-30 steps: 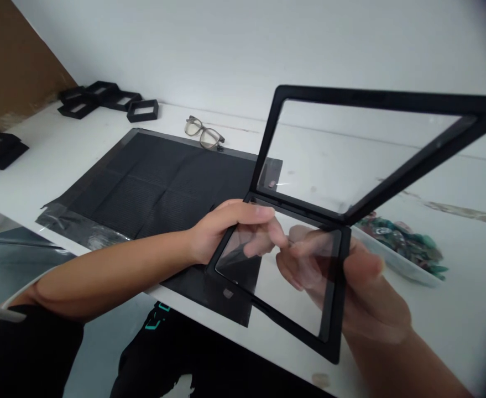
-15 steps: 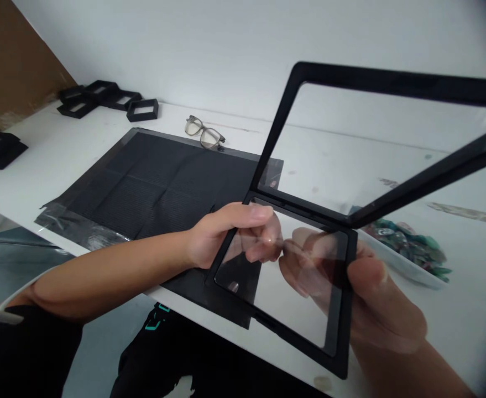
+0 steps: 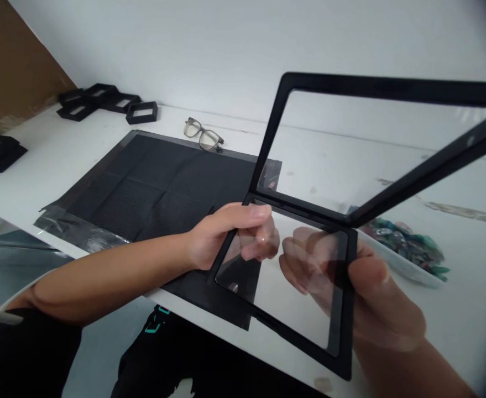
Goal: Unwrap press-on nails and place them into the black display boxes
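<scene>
A black hinged frame [image 3: 309, 215] with clear film panes hangs opened out above the table, its upper half tilted up from the lower half. My left hand [image 3: 243, 229] grips the lower half at its left edge, thumb on top and fingers curled behind the clear pane. On the right edge of the same half, my right hand [image 3: 375, 293] is closed, with its thumb in front and its fingers seen through the pane. Beneath the frame and my left arm lies a black textured mat [image 3: 160, 188] with a shiny clear border.
Eyeglasses [image 3: 203, 134] lie behind the mat on the white table [image 3: 56, 146]. Small black frames [image 3: 142, 113] sit at the back left, and another black stack [image 3: 0, 152] at the left edge. A white tray [image 3: 408, 271] holds green and reddish pieces at the right.
The upper half of the frame has tilted slightly, its top edge now a little lower and further left. Both hands keep their grip almost unmoved.
</scene>
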The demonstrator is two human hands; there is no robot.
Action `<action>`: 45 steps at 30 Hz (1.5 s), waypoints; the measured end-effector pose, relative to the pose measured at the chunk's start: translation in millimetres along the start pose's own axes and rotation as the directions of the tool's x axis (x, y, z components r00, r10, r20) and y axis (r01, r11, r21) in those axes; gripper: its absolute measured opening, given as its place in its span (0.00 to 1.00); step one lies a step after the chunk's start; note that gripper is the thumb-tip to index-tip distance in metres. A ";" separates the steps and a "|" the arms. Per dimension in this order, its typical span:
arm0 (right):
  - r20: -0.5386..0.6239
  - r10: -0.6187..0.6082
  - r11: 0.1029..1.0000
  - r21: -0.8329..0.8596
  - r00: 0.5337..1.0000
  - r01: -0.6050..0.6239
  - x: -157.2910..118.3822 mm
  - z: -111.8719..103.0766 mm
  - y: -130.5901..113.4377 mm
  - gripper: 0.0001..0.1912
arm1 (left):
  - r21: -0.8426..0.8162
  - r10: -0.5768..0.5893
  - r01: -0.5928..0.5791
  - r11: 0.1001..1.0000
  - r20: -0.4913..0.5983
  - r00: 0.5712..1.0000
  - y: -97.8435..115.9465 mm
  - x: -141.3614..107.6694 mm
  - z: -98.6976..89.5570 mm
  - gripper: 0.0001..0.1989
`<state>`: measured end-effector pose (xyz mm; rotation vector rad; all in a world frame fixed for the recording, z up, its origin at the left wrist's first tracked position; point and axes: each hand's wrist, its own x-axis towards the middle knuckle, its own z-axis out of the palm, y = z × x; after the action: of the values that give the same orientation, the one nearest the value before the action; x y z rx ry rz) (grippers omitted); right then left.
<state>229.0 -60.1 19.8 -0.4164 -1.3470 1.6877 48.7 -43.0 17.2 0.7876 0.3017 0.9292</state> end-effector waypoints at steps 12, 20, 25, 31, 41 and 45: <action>-0.004 -0.016 0.998 -0.053 1.000 0.016 3.9 2.5 -5.1 0.20 | 0.126 0.019 -0.023 0.992 0.034 0.999 3.3 2.8 -5.6 0.30; -0.027 -0.034 0.992 -0.125 0.999 0.031 2.5 -4.7 0.1 0.17 | 0.199 0.015 -0.023 0.980 0.041 0.999 7.4 2.3 -10.9 0.22; -0.055 -0.001 0.996 -0.094 0.998 -0.004 2.7 -6.0 -0.6 0.19 | 0.217 -0.052 0.031 0.976 0.090 0.995 8.2 2.2 -13.3 0.21; -0.029 -0.012 0.999 -0.052 1.000 0.010 2.2 -7.5 0.7 0.16 | 0.180 -0.071 0.051 0.982 0.106 0.992 6.3 2.5 -13.9 0.20; -0.025 -0.034 0.999 -0.018 0.999 0.033 0.5 -4.6 1.4 0.15 | 0.211 -0.048 0.030 0.977 0.079 0.996 5.7 2.7 -10.4 0.25; -0.036 -0.019 1.000 -0.007 0.999 0.018 0.6 -4.4 0.3 0.14 | 0.190 -0.060 0.044 0.981 0.077 0.995 6.2 3.3 -8.1 0.24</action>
<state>231.7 -56.9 18.1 -0.4354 -1.3268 1.6533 42.5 -34.3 16.4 0.9856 0.3398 0.8242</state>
